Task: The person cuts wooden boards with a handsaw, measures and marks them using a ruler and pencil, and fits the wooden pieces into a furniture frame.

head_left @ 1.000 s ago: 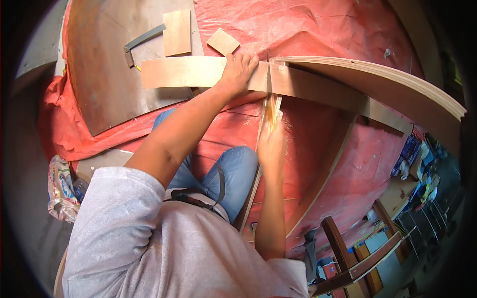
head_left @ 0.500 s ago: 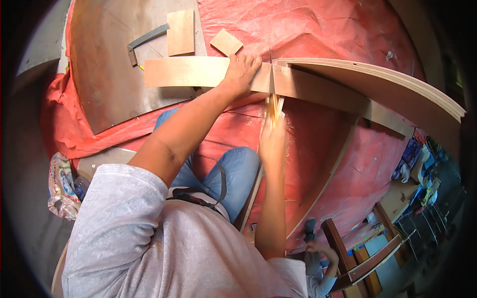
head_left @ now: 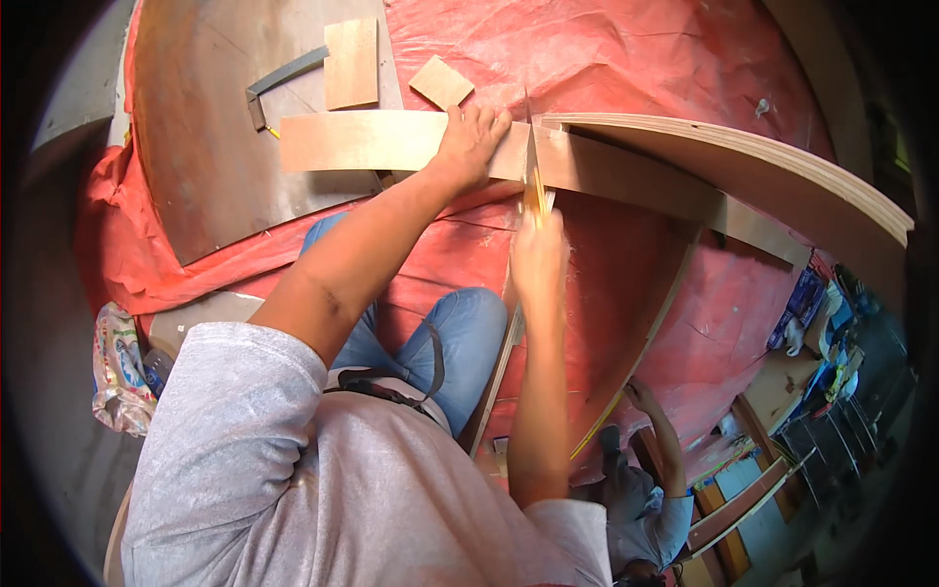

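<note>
A long thin wooden board (head_left: 362, 140) lies crosswise in front of me. My left hand (head_left: 471, 145) presses flat on it, fingers spread toward its far edge. Just right of that hand, a handsaw (head_left: 531, 161) stands on edge across the board, its blade tip past the far side. My right hand (head_left: 540, 245), blurred by motion, is wrapped round the saw's handle on the near side; yellow shows by the fingers. The fingers hide most of the handle.
A large curved plywood piece (head_left: 743, 147) rises at right. Two wood offcuts, a rectangular one (head_left: 350, 64) and a smaller one (head_left: 442, 82), lie beyond the board beside a try square (head_left: 284, 76). Red sheeting (head_left: 606, 59) covers the floor. Another person (head_left: 646, 499) reaches along a yellow strip (head_left: 599, 426).
My right hand and the saw have pushed slightly away from me, so more blade shows past the board. My left hand stays on the board. The other person has reached forward.
</note>
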Tool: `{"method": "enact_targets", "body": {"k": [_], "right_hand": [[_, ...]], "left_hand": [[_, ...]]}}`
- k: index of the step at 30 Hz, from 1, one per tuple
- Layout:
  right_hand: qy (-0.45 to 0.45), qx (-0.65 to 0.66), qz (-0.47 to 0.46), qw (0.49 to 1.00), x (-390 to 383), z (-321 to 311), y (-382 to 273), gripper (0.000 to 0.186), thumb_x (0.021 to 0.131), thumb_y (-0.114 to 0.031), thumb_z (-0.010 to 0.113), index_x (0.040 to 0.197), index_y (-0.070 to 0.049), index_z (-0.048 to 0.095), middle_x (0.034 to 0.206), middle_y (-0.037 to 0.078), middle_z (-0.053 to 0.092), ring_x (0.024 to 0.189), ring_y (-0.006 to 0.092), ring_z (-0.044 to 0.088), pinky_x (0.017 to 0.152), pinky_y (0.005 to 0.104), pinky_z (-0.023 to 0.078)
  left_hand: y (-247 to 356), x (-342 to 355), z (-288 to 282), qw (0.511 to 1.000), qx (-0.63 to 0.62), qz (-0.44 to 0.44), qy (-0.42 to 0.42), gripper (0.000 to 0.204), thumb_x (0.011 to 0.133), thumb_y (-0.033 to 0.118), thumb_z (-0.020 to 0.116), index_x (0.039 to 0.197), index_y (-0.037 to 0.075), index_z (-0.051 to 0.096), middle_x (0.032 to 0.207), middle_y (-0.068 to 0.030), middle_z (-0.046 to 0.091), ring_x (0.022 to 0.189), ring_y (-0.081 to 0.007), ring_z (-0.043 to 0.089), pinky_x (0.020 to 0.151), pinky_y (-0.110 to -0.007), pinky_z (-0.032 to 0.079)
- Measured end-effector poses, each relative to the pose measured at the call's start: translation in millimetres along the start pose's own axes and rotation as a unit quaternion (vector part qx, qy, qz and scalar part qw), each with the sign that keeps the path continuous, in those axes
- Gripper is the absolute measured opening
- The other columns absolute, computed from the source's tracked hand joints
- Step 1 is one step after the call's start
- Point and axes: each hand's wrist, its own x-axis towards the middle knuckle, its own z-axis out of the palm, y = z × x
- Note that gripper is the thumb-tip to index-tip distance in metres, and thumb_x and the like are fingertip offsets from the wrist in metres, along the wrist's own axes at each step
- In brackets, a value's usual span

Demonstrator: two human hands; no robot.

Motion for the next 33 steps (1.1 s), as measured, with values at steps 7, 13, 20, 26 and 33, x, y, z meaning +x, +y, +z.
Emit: {"method": "enact_targets", "body": {"k": [7, 13, 20, 26, 33], "right_hand": [[-0.012, 0.041, 0.057, 0.997, -28.6, -12.3, -19.8, 0.031, 0.106, -0.026, 0.052, 0.110, 0.004, 0.056, 0.094, 0.035, 0.068, 0.089, 0.0553, 0.066, 0.075, 0.0606, 0.051], [0.029, 0.025, -0.032, 0.999, 54.8, 24.5, -4.8, 0.032, 0.105, -0.026, 0.052, 0.112, 0.005, 0.056, 0.098, 0.039, 0.066, 0.092, 0.0564, 0.065, 0.078, 0.0630, 0.050], [-0.062, 0.015, 0.143, 0.988, -69.8, -36.1, -18.8, 0.030, 0.105, -0.027, 0.052, 0.114, 0.002, 0.055, 0.097, 0.038, 0.067, 0.093, 0.0572, 0.065, 0.078, 0.0638, 0.049], [0.016, 0.032, 0.007, 0.999, 60.5, 27.5, -11.8, 0.033, 0.105, -0.025, 0.052, 0.111, 0.007, 0.057, 0.098, 0.037, 0.067, 0.097, 0.0554, 0.065, 0.079, 0.0607, 0.049], [-0.050, -0.008, 0.065, 0.997, -65.7, -44.4, -16.6, 0.033, 0.105, -0.027, 0.053, 0.112, 0.005, 0.055, 0.097, 0.037, 0.068, 0.092, 0.0551, 0.066, 0.075, 0.0621, 0.048]], "left_hand": [[1.4, 1.1, 12.5, 0.998, 0.020, -0.003, 0.057, 0.107, 0.072, 0.074, 0.075, 0.148, 0.007, 0.044, 0.123, -0.0113, 0.055, 0.115, -0.0280, 0.051, 0.095, -0.048, 0.035], [0.0, 0.2, -1.3, 0.999, 0.030, 0.007, 0.039, 0.106, 0.074, 0.071, 0.076, 0.150, 0.006, 0.042, 0.126, -0.0139, 0.055, 0.118, -0.0299, 0.051, 0.100, -0.051, 0.034], [-0.1, -0.1, 8.5, 0.999, 0.009, 0.005, 0.051, 0.108, 0.075, 0.072, 0.075, 0.152, 0.005, 0.039, 0.128, -0.0161, 0.054, 0.122, -0.0320, 0.052, 0.105, -0.053, 0.034], [2.0, 0.6, -4.2, 0.997, 0.077, 0.004, -0.003, 0.104, 0.078, 0.071, 0.073, 0.153, 0.007, 0.039, 0.127, -0.0121, 0.056, 0.119, -0.0273, 0.052, 0.098, -0.051, 0.034], [1.2, -1.1, 4.7, 0.999, 0.001, -0.003, 0.035, 0.112, 0.075, 0.079, 0.071, 0.152, 0.005, 0.039, 0.129, -0.0158, 0.054, 0.122, -0.0307, 0.051, 0.104, -0.051, 0.034]]}}
